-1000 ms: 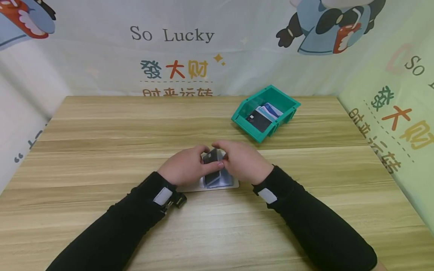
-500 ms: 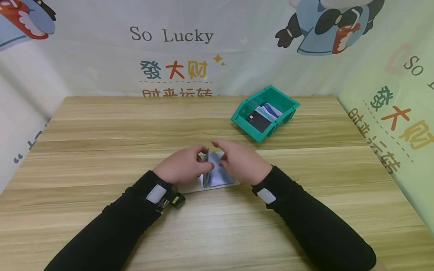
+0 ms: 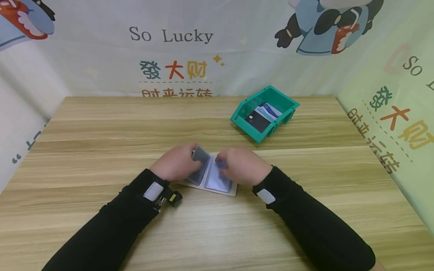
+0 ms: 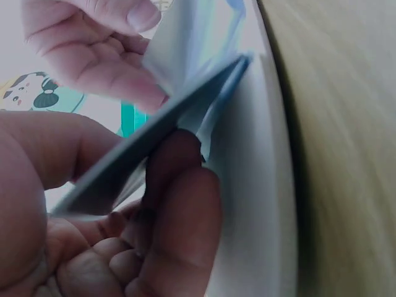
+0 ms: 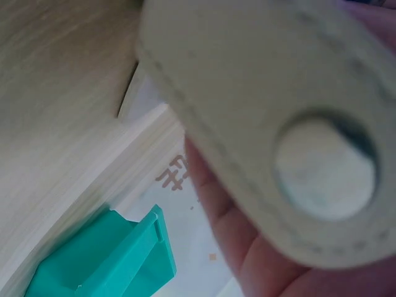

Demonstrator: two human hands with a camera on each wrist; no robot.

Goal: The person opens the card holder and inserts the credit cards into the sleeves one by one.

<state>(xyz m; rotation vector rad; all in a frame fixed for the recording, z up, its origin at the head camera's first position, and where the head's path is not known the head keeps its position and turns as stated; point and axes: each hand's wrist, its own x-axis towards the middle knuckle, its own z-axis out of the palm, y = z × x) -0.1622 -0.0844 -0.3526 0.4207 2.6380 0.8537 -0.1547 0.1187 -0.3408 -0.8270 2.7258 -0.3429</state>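
A white card holder (image 3: 230, 190) lies spread on the table, with clear plastic sleeves inside. My left hand (image 3: 177, 162) pinches a raised dark-looking card sleeve (image 3: 200, 154) between thumb and fingers. In the left wrist view that sleeve (image 4: 154, 133) stands tilted between the thumb and curled fingers. My right hand (image 3: 242, 165) is over the right-side clear sleeve (image 3: 217, 178), its fingers bent and their tips apart. Whether they touch the sleeve cannot be told. Close to the right wrist camera is a beige stitched strap (image 5: 247, 105) with a metal snap (image 5: 328, 167), partly covering the right hand.
A green bin (image 3: 249, 130) stands behind and to the right of the hands, holding several cards (image 3: 259, 119). The wooden table (image 3: 135, 120) meets printed cloth walls (image 3: 244, 67) at the back and sides.
The left hand has turned the sleeve over leftward and drawn back slightly, uncovering the clear sleeve on the right. The card holder has rotated a little. The right hand's fingers have come lower.
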